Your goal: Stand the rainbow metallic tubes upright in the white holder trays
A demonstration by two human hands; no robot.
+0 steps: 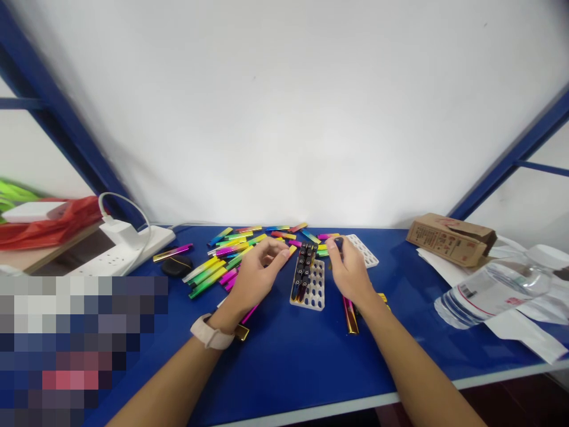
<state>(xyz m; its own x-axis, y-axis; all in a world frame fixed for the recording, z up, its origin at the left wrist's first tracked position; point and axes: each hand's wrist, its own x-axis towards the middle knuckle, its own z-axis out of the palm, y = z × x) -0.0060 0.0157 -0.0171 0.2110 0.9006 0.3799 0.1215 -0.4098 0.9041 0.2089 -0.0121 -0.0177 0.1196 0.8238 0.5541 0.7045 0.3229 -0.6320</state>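
Note:
A white perforated tray (316, 303) lies between my hands. Upright tubes with black tops (304, 268) fill its left columns; the holes on its right side show bare. My left hand (258, 273), with a pale band on the wrist, hovers left of the tray. Its fingers are curved, the thumb stands apart from them, and nothing shows between them. To the right of the tray, my right hand (351, 270) is closed on a small dark piece (338, 243), mostly hidden by the fingers. Shiny multicoloured tubes (213, 276) lie scattered beyond and beside my left hand.
A second perforated tray (367, 254) lies behind my right hand, and a magenta-gold tube (350, 315) below it. On the right are a cardboard box (448, 240), a clear bottle (493, 290) and papers (524, 338). A power strip (153, 243) and black pouch (176, 265) are left.

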